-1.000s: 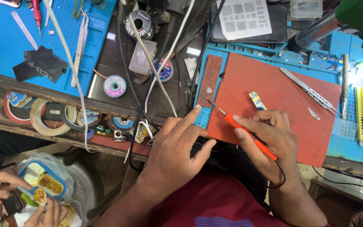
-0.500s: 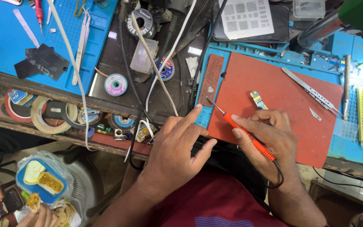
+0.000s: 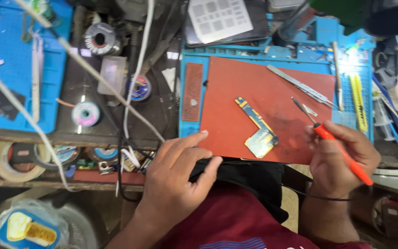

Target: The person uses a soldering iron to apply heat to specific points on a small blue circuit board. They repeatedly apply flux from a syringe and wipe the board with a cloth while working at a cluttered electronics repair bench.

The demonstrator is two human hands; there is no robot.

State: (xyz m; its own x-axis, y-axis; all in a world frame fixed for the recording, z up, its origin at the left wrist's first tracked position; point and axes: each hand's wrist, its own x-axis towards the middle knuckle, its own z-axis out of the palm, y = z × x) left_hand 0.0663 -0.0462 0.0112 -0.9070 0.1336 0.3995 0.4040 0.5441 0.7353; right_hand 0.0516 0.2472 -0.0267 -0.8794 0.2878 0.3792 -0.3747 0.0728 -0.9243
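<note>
Orange-handled soldering iron (image 3: 342, 152), gripped in the right hand (image 3: 342, 157), points its tip just right of the blue L-shaped circuit board (image 3: 257, 128) on the red mat (image 3: 236, 92). Left hand (image 3: 180, 184) rests open left of it, holding nothing; unpinned, the board could skid.

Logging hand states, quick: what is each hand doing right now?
Left hand: open, fingers spread on the near edge of the red mat, holding nothing.
Right hand: closed around an orange-handled soldering iron.
</note>
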